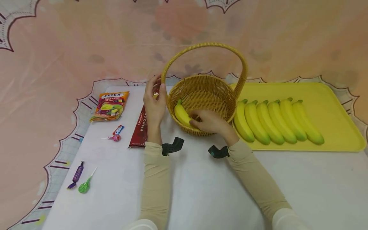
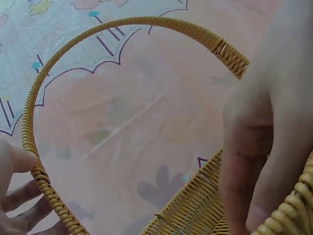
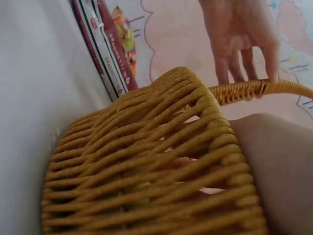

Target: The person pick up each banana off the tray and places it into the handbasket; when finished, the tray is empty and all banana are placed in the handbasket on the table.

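Note:
A yellow wicker basket [image 1: 202,81] with a tall arched handle stands at the back of the table. My left hand [image 1: 155,100] grips the handle [image 2: 58,205] low on its left side, thumb and fingertips on opposite sides of it. Inside the basket, a banana [image 1: 181,113] lies along the left wall. My right hand [image 1: 211,123] reaches over the front rim and pinches the banana's lower end; its fingertips are partly hidden. From the right wrist, the woven basket wall [image 3: 151,161] blocks most of the banana.
Several bananas [image 1: 276,121] lie in a row on a yellow tray [image 1: 339,127] at the right. Left of the basket are a red spaghetti pack [image 1: 139,131], a FOX'S candy bag [image 1: 110,107], lollipops [image 1: 84,186] and small wrapped candies [image 1: 77,174].

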A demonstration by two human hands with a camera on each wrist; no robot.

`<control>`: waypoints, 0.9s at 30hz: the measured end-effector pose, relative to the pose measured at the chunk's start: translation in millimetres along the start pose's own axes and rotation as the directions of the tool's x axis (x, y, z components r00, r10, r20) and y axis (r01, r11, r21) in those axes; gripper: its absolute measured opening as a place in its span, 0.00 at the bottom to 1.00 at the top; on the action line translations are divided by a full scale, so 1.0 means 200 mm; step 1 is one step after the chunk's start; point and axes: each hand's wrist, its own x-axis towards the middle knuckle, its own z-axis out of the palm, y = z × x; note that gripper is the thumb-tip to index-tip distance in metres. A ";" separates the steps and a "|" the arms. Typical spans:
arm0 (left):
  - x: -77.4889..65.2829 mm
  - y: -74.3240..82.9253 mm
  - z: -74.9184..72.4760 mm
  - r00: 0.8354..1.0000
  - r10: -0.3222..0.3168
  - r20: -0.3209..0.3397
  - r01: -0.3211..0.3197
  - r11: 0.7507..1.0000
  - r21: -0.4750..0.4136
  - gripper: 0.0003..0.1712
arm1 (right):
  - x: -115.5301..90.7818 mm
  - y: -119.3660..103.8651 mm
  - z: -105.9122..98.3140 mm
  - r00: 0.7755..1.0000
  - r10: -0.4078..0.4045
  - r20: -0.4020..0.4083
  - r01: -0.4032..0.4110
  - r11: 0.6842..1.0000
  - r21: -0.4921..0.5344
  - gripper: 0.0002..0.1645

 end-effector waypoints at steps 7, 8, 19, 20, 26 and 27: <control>0.03 -0.03 -0.01 0.996 -0.005 0.093 0.000 0.999 0.054 0.21 | -0.20 0.10 -0.12 0.986 -0.047 -0.160 0.053 0.998 0.034 0.21; 0.03 -0.03 -0.02 0.994 -0.012 0.107 0.006 0.999 0.054 0.22 | -0.25 0.13 -0.15 0.981 -0.045 -0.188 0.054 0.998 0.043 0.20; 0.03 -0.02 -0.05 0.987 -0.015 0.158 0.006 0.998 0.055 0.23 | -0.63 0.47 -0.46 0.886 0.174 -0.430 -0.121 0.982 0.148 0.24; 0.03 -0.03 -0.05 0.987 -0.016 0.158 0.007 0.998 0.057 0.23 | -0.66 0.50 -0.47 0.875 0.196 -0.442 -0.144 0.978 0.149 0.25; 0.02 -0.03 -0.04 0.986 -0.018 0.166 0.008 0.998 0.062 0.23 | -0.84 0.67 -0.54 0.805 0.358 -0.473 -0.308 0.934 0.182 0.28; 0.02 -0.03 -0.04 0.986 -0.017 0.167 0.008 0.998 0.058 0.23 | -0.87 0.70 -0.55 0.792 0.380 -0.477 -0.331 0.925 0.187 0.29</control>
